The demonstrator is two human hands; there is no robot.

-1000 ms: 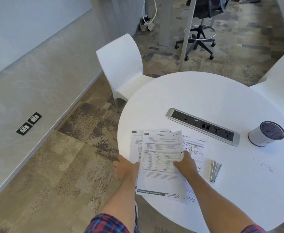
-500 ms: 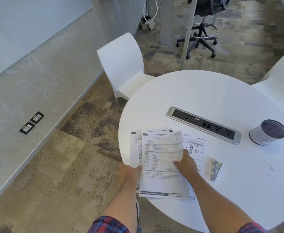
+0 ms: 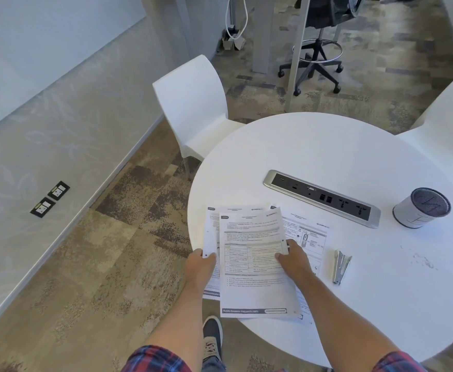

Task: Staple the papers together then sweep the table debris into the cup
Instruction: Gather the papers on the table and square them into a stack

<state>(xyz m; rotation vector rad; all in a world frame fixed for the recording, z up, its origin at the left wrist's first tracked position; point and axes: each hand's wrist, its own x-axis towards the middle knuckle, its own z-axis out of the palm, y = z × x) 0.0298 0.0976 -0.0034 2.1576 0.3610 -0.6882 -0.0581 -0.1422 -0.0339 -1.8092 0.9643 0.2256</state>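
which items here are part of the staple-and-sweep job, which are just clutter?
In the job:
papers, held by left hand and right hand
stapler, lying untouched
debris
cup

Lying about:
power strip set in the table
white chair
office stool

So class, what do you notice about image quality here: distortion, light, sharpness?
Head view: wide-angle lens bends the table rim and wall lines; soft even light, faint shadows; print on the papers too blurred to read; debris only faint specks.
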